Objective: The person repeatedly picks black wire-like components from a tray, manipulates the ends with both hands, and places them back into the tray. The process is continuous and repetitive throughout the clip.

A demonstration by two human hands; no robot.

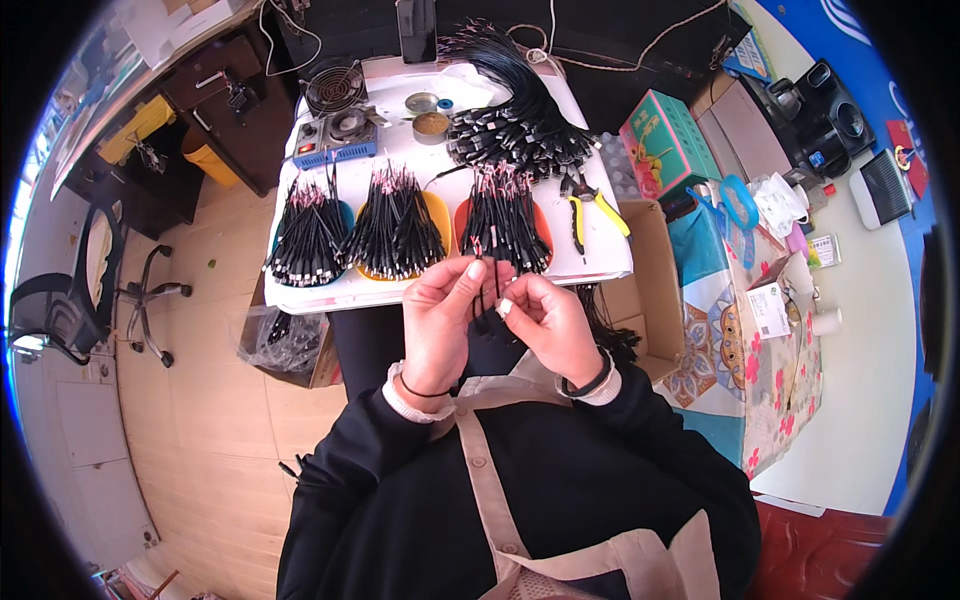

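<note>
At the near edge of a white counter (590, 262), I hold my two hands close together, working a thin black cable (497, 280) between the fingertips. My left hand (442, 318) pinches it between thumb and fingers; my right hand (550, 322), just beside, is drawn narrow on it as well. From my remote seat I cannot tell whether the dark strand below the left thumb is the same cable or a second one.

Beyond the hands, three piles of short black cables stand in a row: the left pile (305, 240) on a teal tray (347, 215), the middle pile (397, 225) on a yellow tray (438, 213), the right pile (505, 215) on a red tray (462, 228). Pinkish wire ends point toward the far side. Yellow-handled pliers (577, 228) lie right of the trays, handles spread.

Farther back I see a blue device (340, 152), a round tin (431, 125) and a thick heap of black cables (520, 115). An open cardboard box (655, 285) sits off the counter's right side.
</note>
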